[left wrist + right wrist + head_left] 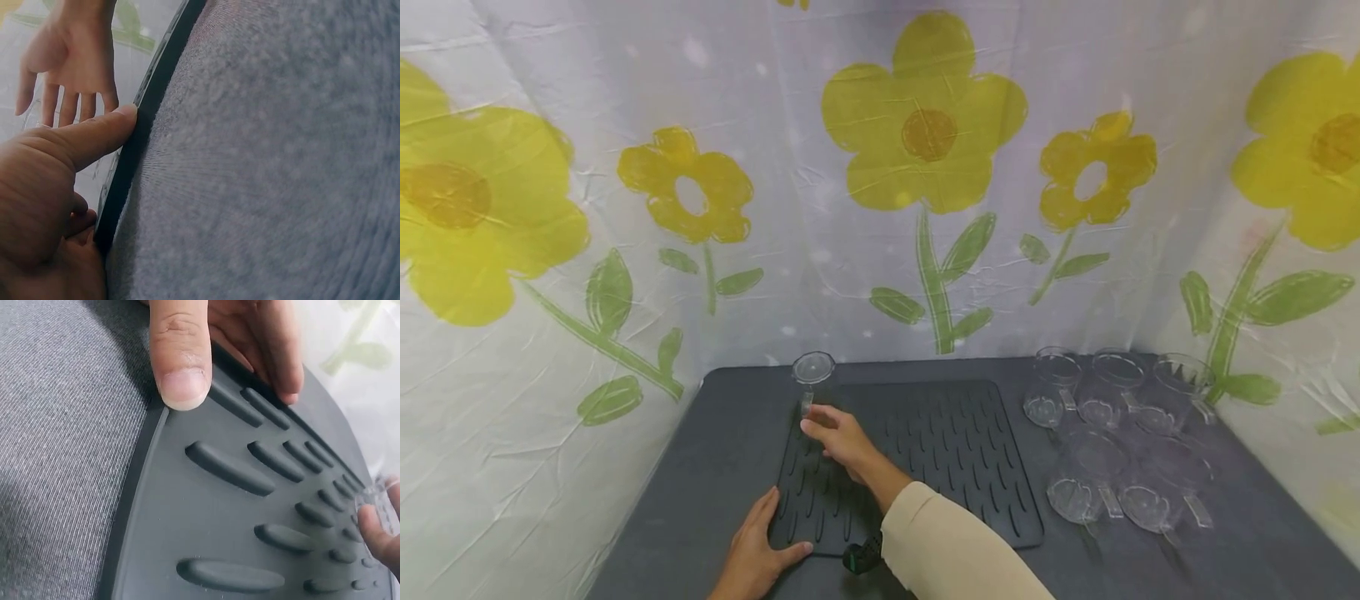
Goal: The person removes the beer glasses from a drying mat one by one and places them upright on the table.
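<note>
A clear glass mug (813,368) stands at the far left corner of the dark grey ridged mat (925,467), its scalloped round end facing up. My right hand (846,442) reaches over the mat, with thumb and index fingertips right at the mug's handle and a gap between them. In the left wrist view the right hand's fingers (69,106) look straight, the mug partly hidden behind them. My left hand (756,542) rests at the mat's near left corner. Its thumb (181,381) touches the near edge while the other fingers lie along the left side.
Several clear glass mugs (1101,483) stand in two rows on the grey table (685,500), right of the mat. A white curtain (820,275) with yellow flowers surrounds the table at the back and sides. A black wrist device (861,557) shows by the right sleeve.
</note>
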Available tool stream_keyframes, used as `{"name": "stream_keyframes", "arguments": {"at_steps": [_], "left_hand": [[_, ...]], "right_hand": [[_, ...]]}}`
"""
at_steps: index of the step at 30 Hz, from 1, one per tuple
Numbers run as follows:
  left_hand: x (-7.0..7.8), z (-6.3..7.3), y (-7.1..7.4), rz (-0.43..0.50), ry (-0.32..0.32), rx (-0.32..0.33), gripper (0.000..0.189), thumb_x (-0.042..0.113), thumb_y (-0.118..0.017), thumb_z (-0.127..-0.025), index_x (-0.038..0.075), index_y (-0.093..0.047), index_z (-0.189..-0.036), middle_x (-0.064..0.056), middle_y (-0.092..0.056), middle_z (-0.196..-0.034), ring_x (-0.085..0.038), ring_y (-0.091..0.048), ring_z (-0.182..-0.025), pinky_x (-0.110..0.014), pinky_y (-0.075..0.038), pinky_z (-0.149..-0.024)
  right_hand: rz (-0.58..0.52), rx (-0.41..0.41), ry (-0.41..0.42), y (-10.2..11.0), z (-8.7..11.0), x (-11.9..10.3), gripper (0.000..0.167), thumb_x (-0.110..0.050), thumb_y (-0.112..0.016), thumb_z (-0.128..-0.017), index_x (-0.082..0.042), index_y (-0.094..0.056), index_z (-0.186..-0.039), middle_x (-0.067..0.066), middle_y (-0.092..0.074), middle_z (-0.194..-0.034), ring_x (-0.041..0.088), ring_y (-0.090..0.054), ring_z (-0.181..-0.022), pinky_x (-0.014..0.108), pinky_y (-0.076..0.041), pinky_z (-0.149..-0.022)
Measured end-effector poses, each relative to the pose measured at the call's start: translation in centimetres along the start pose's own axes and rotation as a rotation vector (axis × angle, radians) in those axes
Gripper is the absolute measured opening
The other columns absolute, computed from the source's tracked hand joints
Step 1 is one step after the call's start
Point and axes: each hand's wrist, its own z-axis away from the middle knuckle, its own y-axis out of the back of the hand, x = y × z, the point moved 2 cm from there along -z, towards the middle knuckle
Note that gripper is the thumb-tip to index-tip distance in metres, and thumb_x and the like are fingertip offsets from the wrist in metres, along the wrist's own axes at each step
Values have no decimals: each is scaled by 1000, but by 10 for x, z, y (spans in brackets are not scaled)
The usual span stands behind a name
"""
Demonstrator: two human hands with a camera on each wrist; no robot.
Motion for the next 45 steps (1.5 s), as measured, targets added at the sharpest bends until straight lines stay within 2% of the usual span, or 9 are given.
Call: {"name": "stream_keyframes", "arguments": {"at_steps": [9, 15, 20, 23, 26, 32, 36, 43, 45], "left_hand": [[1, 1, 0, 8, -6, 2, 113, 45, -87, -66, -12, -30, -145, -32, -28, -147, -52, -30, -130, -64, -34, -99], [2, 2, 1, 9, 16, -12, 113, 44, -88, -65, -12, -29, -145, -32, -28, -147, -52, -31, -130, -64, -34, -99], [2, 1, 2, 9, 34, -19, 114, 45, -88, -65, -12, -30, -145, -33, -28, -146, -53, -31, -129, -64, -34, -99], [1, 1, 2, 11, 37, -13, 113, 43, -88, -65, -12, -30, -145, -33, -29, -146, -53, -31, -129, -64, -33, -99], [1, 2, 2, 10, 24, -2, 113, 42, -89, -64, -13, -31, -144, -33, -29, -146, -53, -31, -129, -64, -33, -100], [1, 2, 3, 24, -24, 16, 111, 42, -88, -66, -12, -31, -144, -32, -30, -146, -52, -31, -130, -63, -32, -101], [1, 2, 3, 23, -44, 25, 109, 41, -88, -67, -13, -32, -143, -31, -31, -146, -52, -31, -130, -63, -32, -101], [1, 2, 2, 18, -13, 12, 109, 40, -88, -67, -12, -32, -144, -32, -31, -145, -52, -31, -130, -64, -32, -101], [1, 2, 2, 22, -2, 3, 110, 41, -88, -67, -12, -31, -145, -32, -30, -146, -52, -31, -130, -64, -32, -101]], "right_hand": [[-10, 48, 17, -5, -3, 1, 36, -32, -61, -97, -18, -61, -130, 1, -59, -128, 23, -56, -115, 47, -52, -87], [-45, 146, 34, -8, -3, 1, 22, -25, -65, -95, -14, -68, -114, -1, -65, -111, 19, -61, -101, 40, -56, -79], [-55, 224, 37, -10, -3, 1, 11, -15, -63, -96, -8, -68, -102, -2, -65, -95, 15, -62, -90, 34, -56, -72], [-55, 250, 35, -11, -3, 2, 8, -13, -61, -96, -7, -66, -100, -2, -65, -92, 16, -63, -88, 32, -56, -69], [-72, 249, 51, -11, -3, 2, 7, -11, -59, -97, -6, -64, -98, 0, -67, -92, 20, -65, -91, 33, -56, -70], [-120, 222, 103, -8, 1, -4, 10, -11, -58, -98, -2, -62, -100, 4, -68, -92, 25, -66, -94, 46, -56, -78], [-157, 218, 126, -4, 7, -8, 8, -10, -59, -97, -3, -62, -99, 4, -69, -92, 23, -66, -92, 43, -57, -77], [-180, 186, 143, 7, 25, -16, 11, -10, -58, -97, -2, -62, -104, 6, -67, -95, 23, -65, -94, 40, -57, -78], [-168, 180, 151, 11, 37, -28, 12, -8, -57, -98, 1, -61, -104, 10, -67, -97, 26, -65, -95, 42, -57, -79]]}}
